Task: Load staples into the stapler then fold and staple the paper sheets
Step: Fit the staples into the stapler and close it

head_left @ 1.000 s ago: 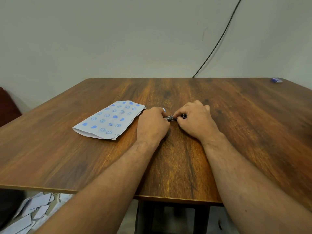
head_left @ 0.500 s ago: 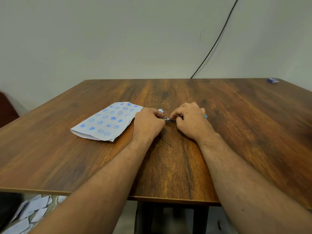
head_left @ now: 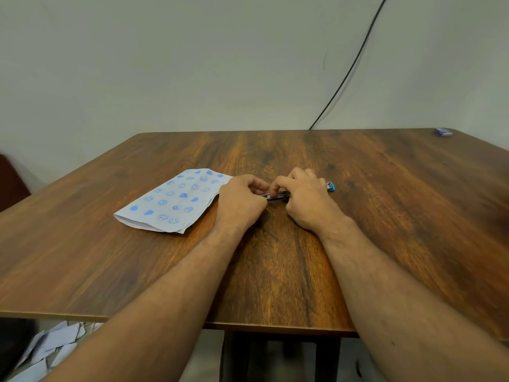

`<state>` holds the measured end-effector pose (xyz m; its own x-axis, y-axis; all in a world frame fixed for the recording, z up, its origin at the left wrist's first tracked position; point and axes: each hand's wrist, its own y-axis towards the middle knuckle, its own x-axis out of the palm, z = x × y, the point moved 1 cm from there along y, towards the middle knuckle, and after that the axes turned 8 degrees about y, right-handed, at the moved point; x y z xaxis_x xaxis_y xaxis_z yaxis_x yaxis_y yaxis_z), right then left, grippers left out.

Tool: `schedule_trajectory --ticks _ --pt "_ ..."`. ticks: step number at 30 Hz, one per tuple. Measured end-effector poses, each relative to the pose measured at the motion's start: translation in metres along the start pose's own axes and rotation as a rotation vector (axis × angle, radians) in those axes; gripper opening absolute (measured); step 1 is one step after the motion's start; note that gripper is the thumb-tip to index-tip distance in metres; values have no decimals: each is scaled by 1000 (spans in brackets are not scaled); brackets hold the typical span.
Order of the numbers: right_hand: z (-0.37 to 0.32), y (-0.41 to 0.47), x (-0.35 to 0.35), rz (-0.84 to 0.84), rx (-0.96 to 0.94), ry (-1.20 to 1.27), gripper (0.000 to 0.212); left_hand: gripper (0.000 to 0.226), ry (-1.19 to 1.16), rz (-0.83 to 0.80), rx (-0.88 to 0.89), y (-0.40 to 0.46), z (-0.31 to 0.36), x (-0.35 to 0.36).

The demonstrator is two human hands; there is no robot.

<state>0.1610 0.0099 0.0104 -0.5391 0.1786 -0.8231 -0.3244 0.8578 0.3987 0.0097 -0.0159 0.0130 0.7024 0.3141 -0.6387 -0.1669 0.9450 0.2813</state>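
- Both hands hold the small stapler (head_left: 276,196) in the middle of the brown surface (head_left: 385,216).
- The left hand (head_left: 242,201) grips one end.
- The right hand (head_left: 308,199) pinches the other.
- The paper sheets (head_left: 176,199) lie just left.

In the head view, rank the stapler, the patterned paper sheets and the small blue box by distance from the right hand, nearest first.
1. Stapler: in the right hand, held between it and the left hand at the table's middle.
2. Patterned paper sheets: beyond the left hand, on the left side.
3. Small blue box: far right corner of the table.
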Motion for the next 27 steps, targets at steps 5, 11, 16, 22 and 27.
schedule_trajectory --ticks 5,11,16,22,27 --pt "-3 1 1 -30 -22 -2 40 30 -61 -1 -2 -1 0 1" --pt "-3 1 0 -53 -51 49 44 32 -71 -15 -13 0 0 1" --pt "2 -2 -7 143 64 313 36 32 -46 4 -29 0 0 2" --pt "7 0 -10 251 209 425 23 31 -35 27 -50 2 -2 3" --pt "3 1 -10 202 173 397 15 31 -59 40 -73 4 -5 2"
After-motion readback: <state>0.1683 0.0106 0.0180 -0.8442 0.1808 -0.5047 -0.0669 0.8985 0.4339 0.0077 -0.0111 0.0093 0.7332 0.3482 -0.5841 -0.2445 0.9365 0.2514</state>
